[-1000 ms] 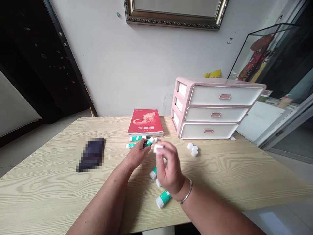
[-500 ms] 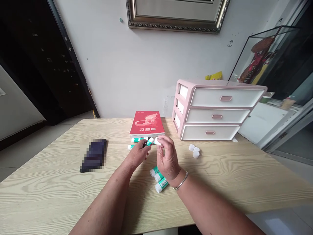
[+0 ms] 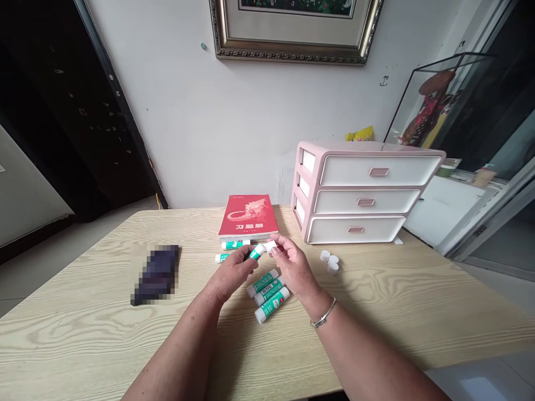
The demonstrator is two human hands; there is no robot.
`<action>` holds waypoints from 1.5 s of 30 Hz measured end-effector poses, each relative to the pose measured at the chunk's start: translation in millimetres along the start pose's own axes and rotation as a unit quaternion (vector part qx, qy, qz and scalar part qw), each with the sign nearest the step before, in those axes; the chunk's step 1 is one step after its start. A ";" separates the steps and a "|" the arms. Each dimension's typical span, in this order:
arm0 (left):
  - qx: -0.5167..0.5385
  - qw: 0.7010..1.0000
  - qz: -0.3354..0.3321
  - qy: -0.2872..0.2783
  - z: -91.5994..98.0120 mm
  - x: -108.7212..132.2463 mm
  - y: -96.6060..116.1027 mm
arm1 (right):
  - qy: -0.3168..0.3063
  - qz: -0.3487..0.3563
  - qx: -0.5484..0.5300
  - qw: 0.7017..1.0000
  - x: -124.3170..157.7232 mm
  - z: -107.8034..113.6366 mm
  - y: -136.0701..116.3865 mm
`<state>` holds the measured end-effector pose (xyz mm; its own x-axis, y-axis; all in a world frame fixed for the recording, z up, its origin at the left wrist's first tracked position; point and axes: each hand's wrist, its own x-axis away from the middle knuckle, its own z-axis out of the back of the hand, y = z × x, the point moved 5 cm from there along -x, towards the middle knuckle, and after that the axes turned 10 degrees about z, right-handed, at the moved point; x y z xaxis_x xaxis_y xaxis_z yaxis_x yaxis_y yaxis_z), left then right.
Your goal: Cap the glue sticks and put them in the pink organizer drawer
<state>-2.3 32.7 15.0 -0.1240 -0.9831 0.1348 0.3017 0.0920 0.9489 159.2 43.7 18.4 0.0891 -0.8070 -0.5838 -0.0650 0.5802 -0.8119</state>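
My left hand (image 3: 234, 272) is closed around a green and white glue stick (image 3: 256, 252), its white end tilted up to the right. A white cap (image 3: 271, 247) is pinched between the thumb and fingers of my right hand (image 3: 291, 264), right by that end; whether the two touch I cannot tell. Below my hands, three glue sticks (image 3: 270, 292) lie side by side, slanted, on the table. Another glue stick (image 3: 235, 245) lies against the front of the book, and one more (image 3: 222, 258) is partly hidden behind my left hand. Three loose white caps (image 3: 333, 260) sit together to the right.
A red book (image 3: 248, 216) lies near the wall on the wooden table (image 3: 96, 334). Right of it stands a pink and white drawer unit (image 3: 363, 200), all drawers closed, with a yellow packet (image 3: 360, 134) behind its top. A blurred dark object (image 3: 157, 274) lies at left.
The view has tilted up slightly. My right hand has shifted, uncovering more of the three slanted glue sticks. The cap and the glue stick's end remain close together.
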 end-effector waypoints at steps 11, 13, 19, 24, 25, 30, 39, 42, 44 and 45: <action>-0.096 0.995 -0.030 -0.015 -3.2 11.0 14.9 | -0.017 0.053 0.068 0.996 2.5 -1.4 -15.2; -0.099 0.994 -0.034 -0.014 -3.5 11.9 16.7 | -0.030 0.066 0.077 0.994 3.9 -3.7 -16.5; -0.028 0.999 -0.026 -0.005 -5.9 12.0 16.2 | -0.060 0.112 0.123 0.984 9.9 -12.1 -21.2; 0.005 0.996 -0.007 0.084 1.2 11.6 15.7 | -0.049 0.101 0.094 0.989 13.1 -12.7 -22.6; 0.010 0.994 0.004 0.111 5.2 11.3 14.5 | -0.031 0.093 0.087 0.991 12.7 -10.6 -21.3; 0.106 0.976 0.042 0.186 26.7 4.5 2.3 | 0.028 0.010 0.040 0.999 8.8 -2.6 -4.8; 0.132 0.961 0.074 0.230 44.3 -3.1 -12.1 | 0.040 -0.028 0.048 0.998 7.5 1.7 1.0; -0.020 0.974 0.075 0.215 48.3 -5.3 -12.2 | 0.045 -0.037 0.063 0.996 5.8 5.8 2.4; -0.176 0.960 0.088 0.199 49.8 -10.6 -15.3 | 0.048 -0.041 0.074 0.995 4.7 8.3 5.8; -0.239 0.947 0.099 0.191 50.2 -13.7 -18.2 | 0.049 -0.042 0.079 0.995 4.1 9.2 7.7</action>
<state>-53.5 52.4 10.2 0.3026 -0.9482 0.0962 0.6887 0.2873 0.6657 168.2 45.9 9.7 -0.0103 -0.8554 -0.5178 0.0956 0.5146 -0.8521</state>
